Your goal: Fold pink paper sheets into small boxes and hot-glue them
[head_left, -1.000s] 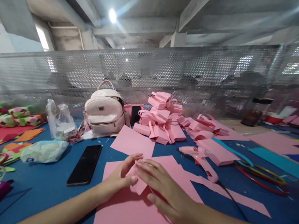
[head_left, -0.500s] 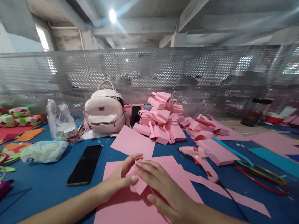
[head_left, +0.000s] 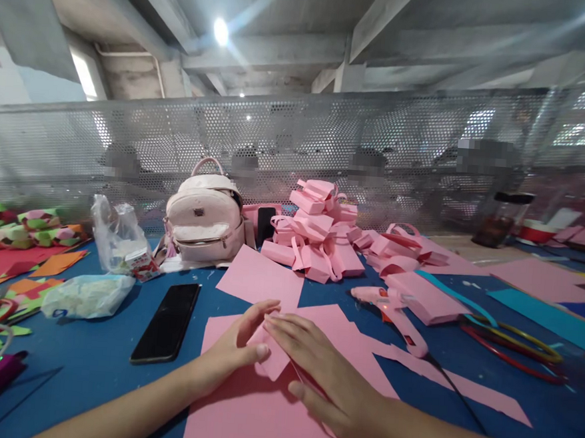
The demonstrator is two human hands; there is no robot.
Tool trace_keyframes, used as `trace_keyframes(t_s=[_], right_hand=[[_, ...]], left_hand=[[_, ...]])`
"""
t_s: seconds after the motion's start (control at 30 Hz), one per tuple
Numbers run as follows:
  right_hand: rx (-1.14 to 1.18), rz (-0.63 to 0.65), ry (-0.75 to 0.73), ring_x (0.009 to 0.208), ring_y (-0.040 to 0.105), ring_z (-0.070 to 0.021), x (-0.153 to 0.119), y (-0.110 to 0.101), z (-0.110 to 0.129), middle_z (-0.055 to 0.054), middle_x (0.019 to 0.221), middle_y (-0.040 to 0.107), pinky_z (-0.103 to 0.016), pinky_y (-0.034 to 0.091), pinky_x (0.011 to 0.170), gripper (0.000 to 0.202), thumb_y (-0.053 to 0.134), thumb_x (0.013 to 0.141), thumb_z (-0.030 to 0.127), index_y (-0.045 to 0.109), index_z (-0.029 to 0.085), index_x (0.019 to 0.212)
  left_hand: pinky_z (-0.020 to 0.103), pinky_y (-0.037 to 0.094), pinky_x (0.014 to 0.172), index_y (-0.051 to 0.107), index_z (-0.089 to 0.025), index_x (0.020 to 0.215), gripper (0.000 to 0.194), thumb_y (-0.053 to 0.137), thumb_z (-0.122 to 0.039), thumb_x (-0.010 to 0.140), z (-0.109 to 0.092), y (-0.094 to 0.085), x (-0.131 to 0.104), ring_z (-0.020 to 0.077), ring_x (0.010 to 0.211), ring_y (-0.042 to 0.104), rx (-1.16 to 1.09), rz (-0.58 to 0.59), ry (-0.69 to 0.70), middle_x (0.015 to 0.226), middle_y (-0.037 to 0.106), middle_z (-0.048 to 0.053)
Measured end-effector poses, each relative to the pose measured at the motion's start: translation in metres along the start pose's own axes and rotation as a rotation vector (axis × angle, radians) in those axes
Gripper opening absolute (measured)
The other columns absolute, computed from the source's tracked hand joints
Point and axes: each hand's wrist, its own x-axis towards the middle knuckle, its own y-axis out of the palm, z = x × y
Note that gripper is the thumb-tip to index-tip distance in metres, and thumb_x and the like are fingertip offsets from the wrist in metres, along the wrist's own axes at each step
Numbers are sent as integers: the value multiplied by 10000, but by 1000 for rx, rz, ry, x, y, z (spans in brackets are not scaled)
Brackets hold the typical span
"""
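Between my two hands is a small folded piece of pink paper (head_left: 273, 364), held above large pink sheets (head_left: 258, 420) on the table. My left hand (head_left: 244, 339) curls round its left side, thumb in front and fingers behind. Over its right side bends my right hand (head_left: 320, 364), with the fingertips against the top and the thumb lower down. The fingers cover much of the piece. To the right of my hands a pink glue gun (head_left: 393, 313) lies on its side, and a long pink paper strip (head_left: 466, 384) lies below it.
A black phone (head_left: 166, 323) lies to the left. Behind stand a pale backpack (head_left: 205, 219) and a heap of folded pink paper bags (head_left: 321, 234). Scissors with red and yellow handles (head_left: 518, 348) rest at right. A perforated metal screen (head_left: 288, 132) runs along the back.
My right hand's fingers have flattened and shifted very slightly over the pink piece. My left hand and everything on the table stay where they were.
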Motion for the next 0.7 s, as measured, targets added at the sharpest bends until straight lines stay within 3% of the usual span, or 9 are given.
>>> trace_keyframes(t_s=[0.43,0.57,0.7], right_hand=[[9,-5,-6,1503,289,-247,0,-2,0,-79,1611,379,-501,263,1233,567,447,1051,417,297,312,1587],[21,-28,-37,1492,304,-218,0,-3,-1,-48,1593,410,-466,273,1230,540,448,1056,376,300,357,1575],[31,-81,-29,1441,378,-219,2,-3,2,-68,1529,477,-418,345,1186,476,455,1052,375,392,326,1521]], left_hand=[[532,148,1232,499,-292,1463,785,783,-582,791,-1,0,-1,370,1503,264,-9,6,0,1571,439,85],[523,149,1235,507,-287,1456,826,800,-612,756,-4,1,-1,373,1502,265,1,-2,-7,1558,453,89],[526,142,1239,484,-268,1472,901,795,-666,726,-5,1,0,378,1503,263,73,6,-1,1569,427,120]])
